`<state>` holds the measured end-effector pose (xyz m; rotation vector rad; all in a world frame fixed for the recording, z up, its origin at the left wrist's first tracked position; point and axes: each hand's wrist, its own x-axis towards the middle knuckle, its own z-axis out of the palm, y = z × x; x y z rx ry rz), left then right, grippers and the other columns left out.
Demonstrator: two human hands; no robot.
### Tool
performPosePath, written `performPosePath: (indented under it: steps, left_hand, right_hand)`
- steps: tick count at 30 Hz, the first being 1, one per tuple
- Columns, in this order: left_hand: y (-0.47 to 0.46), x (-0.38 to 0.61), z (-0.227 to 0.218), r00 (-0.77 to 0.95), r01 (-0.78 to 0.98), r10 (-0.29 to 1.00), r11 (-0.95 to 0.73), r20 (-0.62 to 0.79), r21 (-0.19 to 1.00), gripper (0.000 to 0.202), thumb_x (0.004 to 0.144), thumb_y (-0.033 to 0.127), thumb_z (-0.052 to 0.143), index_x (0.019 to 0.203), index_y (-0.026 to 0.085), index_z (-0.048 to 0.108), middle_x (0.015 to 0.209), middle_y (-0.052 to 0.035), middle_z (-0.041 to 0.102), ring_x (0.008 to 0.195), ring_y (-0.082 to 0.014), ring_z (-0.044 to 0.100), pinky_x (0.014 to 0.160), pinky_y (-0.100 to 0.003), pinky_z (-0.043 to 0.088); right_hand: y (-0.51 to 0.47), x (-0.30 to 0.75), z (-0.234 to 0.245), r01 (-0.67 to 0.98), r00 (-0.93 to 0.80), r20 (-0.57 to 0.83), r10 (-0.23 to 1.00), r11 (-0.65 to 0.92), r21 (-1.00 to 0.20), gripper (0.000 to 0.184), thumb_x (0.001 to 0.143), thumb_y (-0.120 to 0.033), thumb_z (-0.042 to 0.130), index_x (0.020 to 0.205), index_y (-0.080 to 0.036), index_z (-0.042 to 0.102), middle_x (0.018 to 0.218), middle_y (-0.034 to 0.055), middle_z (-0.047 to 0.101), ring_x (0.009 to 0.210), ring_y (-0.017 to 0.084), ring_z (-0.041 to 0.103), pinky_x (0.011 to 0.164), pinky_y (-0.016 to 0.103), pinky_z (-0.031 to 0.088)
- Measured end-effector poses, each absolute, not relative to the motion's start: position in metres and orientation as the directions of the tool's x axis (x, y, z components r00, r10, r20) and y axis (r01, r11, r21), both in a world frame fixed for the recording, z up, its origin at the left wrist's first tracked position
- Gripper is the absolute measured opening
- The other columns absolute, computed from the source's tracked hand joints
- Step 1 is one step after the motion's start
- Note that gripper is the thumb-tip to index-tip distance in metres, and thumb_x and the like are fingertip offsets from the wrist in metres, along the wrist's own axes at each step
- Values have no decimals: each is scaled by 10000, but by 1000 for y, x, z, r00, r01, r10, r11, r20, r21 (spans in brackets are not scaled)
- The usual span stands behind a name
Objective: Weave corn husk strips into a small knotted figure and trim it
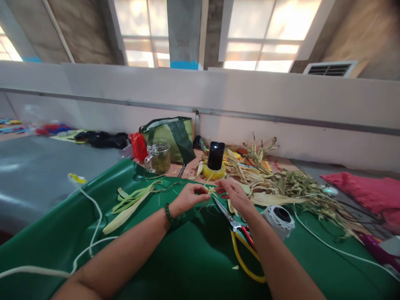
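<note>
My left hand [192, 197], with a dark green bead bracelet at the wrist, pinches a small pale piece of braided-looking corn husk [211, 191] between thumb and fingers. From the other side, the bent fingers of my right hand [233, 193] close on the same piece; their exact grip is partly hidden. A thin husk strip sticks up from it. Just below, scissors [229, 216] with yellow handles lie on the green cover [187, 258], blades pointing at the husk piece. Red handles [247, 236] of another tool show beside them, partly behind my right forearm.
A phone [216, 155] stands in a yellow holder [214, 171] ahead. Dried husks [250, 183] pile to its right, near a white spool [279, 221]. Green husk strips [133, 202] lie left. A glass mug [158, 157] stands before a green bag [173, 135]. White cords [93, 208] cross the cover.
</note>
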<state>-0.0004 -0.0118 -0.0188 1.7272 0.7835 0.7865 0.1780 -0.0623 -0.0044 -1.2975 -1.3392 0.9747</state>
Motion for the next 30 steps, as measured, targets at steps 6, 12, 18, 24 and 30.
performPosePath:
  steps: [6, 12, 18, 24, 30]
  left_hand:
    - [-13, -1, -21, 586, 128, 796, -276, 151, 953, 221, 635, 328, 739, 682, 119, 689, 680, -34, 677, 660, -136, 564, 679, -254, 464]
    - [-20, 2, -23, 606, 218, 777, -370, 172, 903, 167, 668, 282, 708, 663, 116, 698, 642, -29, 668, 649, -136, 552, 683, -257, 441]
    - [-14, 1, -16, 581, 25, 776, -320, 247, 947, 327, 668, 434, 725, 707, 112, 685, 738, -53, 685, 695, -140, 569, 716, -262, 459]
    - [-12, 2, -19, 526, 79, 775, -454, 350, 887, 382, 660, 497, 724, 702, 120, 674, 703, -50, 679, 689, -149, 574, 707, -272, 462]
    - [-2, -6, -14, 374, 90, 800, -535, 470, 840, 469, 726, 589, 606, 854, 148, 697, 904, -95, 711, 895, -224, 620, 852, -333, 463]
  right_hand:
    - [-64, 171, -7, 332, 22, 248, 968, 227, -915, 284, 669, -471, 686, 662, -188, 695, 639, 6, 662, 641, 159, 565, 624, 281, 443]
    - [-64, 174, -8, 457, -74, 238, 968, 245, -855, 229, 698, -359, 641, 570, -171, 663, 566, -3, 602, 588, 132, 502, 576, 257, 379]
    - [-65, 170, -4, 188, -26, 136, 990, 138, -972, 457, 680, -610, 648, 840, -183, 681, 697, 7, 629, 620, 143, 554, 558, 262, 454]
    - [-62, 164, 0, 378, 51, 358, 932, 314, -871, 332, 656, -525, 706, 606, -208, 621, 605, 37, 595, 621, 184, 535, 650, 338, 473]
    - [-127, 157, 34, 426, 88, 499, 862, 420, -801, 207, 751, -412, 614, 814, -222, 667, 802, 39, 669, 730, 186, 612, 689, 309, 499]
